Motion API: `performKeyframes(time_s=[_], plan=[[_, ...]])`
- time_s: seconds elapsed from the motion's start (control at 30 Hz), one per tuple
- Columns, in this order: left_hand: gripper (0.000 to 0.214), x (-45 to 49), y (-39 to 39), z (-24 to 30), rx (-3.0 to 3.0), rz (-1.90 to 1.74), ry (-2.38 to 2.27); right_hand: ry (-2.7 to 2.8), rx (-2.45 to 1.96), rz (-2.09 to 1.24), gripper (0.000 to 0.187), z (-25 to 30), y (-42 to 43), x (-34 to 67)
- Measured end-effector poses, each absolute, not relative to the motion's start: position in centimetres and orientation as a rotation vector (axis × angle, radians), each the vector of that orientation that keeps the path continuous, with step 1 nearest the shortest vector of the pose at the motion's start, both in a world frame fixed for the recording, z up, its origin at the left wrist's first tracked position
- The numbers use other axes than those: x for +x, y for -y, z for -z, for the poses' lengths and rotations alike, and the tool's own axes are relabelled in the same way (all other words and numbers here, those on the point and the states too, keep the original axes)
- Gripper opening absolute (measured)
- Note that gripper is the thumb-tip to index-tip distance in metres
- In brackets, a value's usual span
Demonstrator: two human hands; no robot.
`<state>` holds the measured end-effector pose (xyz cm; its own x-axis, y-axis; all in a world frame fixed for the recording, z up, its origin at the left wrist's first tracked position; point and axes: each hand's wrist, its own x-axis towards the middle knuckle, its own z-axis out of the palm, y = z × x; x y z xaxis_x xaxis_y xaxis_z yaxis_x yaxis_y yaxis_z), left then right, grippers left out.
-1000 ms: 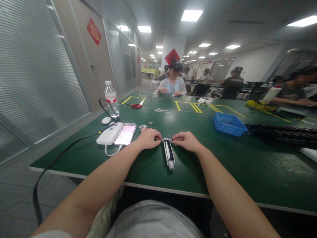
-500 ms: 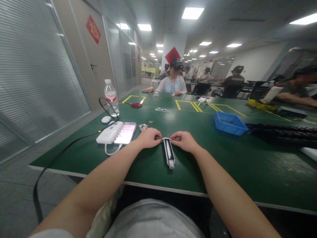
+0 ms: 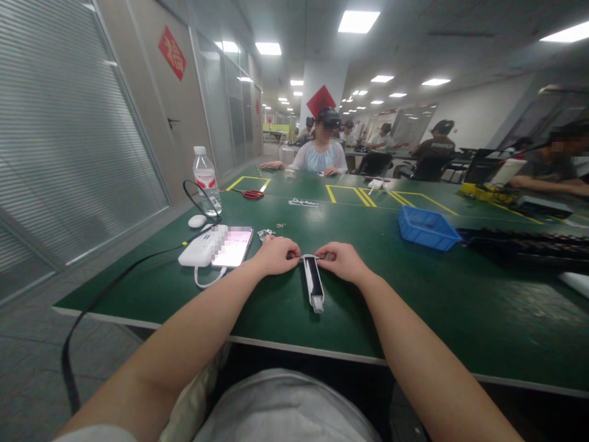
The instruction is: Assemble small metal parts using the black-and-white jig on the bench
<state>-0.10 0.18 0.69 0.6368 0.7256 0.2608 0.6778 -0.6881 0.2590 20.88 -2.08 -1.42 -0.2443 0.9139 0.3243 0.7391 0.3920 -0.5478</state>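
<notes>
A narrow device with a white rim and a dark face (image 3: 314, 279) lies on the green table, its pale blocky end towards me. My left hand (image 3: 279, 256) pinches at the left of its far end. At the right of that same end, my right hand (image 3: 343, 261) has thumb and fingers drawn together. A thin pale strip or wire seems to run between the fingertips across the device's top; it is too small to make out. Small metal pieces (image 3: 265, 234) lie just beyond my left hand.
To the left are a phone (image 3: 233, 247), a white power bank (image 3: 200, 248) with a cable, a white mouse-like object (image 3: 197, 221) and a water bottle (image 3: 205, 181). Red-handled scissors (image 3: 253, 194) lie farther off. A blue bin (image 3: 427, 229) stands right. A person (image 3: 319, 150) sits opposite.
My hands keep almost the same place at the device's far end. The white streak on its dark face looks narrower. The person opposite has shifted their hands slightly.
</notes>
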Motion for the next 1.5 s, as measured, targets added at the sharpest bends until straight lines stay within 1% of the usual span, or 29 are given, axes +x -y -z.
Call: performKeyframes(time_s=[0.43, 0.73, 1.07, 1.3, 1.5], plan=[[0.020, -0.02, 0.00, -1.06, 2.717, -0.465, -1.204, 2.051, -1.481, -0.431, 0.017, 0.99, 2.28, 20.87], [0.018, -0.02, 0.02, -1.18, 2.725, -0.438, -1.223, 2.048, -1.446, -0.470, 0.018, 1.46, 1.96, 21.27], [0.019, -0.10, -0.12, -0.99, 2.727, -0.449, -1.207, 2.036, -1.443, -0.445, 0.018, 1.23, 2.18, 20.86], [0.018, -0.11, -0.06, -1.05, 2.722, -0.452, -1.204, 2.034, -1.429, -0.528, 0.026, 1.49, 1.83, 21.52], [0.019, -0.10, 0.03, -1.12, 2.726, -0.452, -1.226, 2.032, -1.475, -0.478, 0.016, 1.27, 1.98, 21.61]])
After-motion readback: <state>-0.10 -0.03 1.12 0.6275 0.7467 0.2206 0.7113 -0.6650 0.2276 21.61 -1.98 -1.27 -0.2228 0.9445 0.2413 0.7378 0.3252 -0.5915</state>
